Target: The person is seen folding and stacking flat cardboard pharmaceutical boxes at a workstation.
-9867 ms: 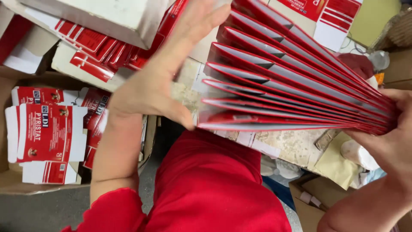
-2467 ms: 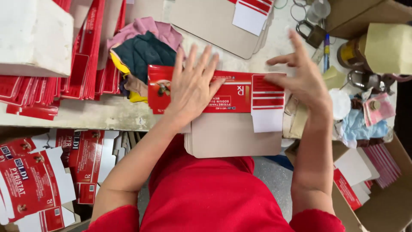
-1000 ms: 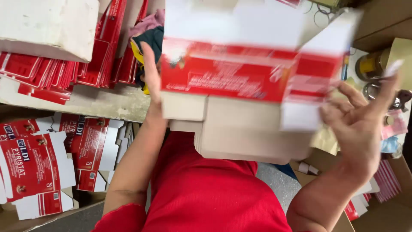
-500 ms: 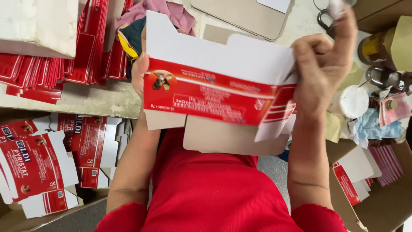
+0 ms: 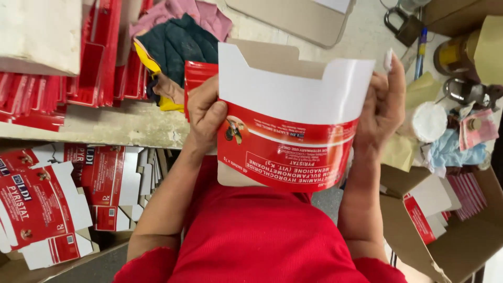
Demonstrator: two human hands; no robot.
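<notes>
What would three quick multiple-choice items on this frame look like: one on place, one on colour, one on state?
1. The rag pile lies
A. on the bench beyond the carton
B. in the lower-left box
C. on the lap

2. The carton's printed band is
A. blue
B. red
C. green

3. The carton is
A. flat on the bench
B. held up by both hands
C. taped shut

Key: 1 A, rag pile sits on the bench; 2 B, carton has a red band; 3 B, left hand and right hand grip its sides.

Red-and-white printed carton [image 5: 288, 131], opened into a sleeve, white flaps up, upright above the red-clothed lap.
</notes>
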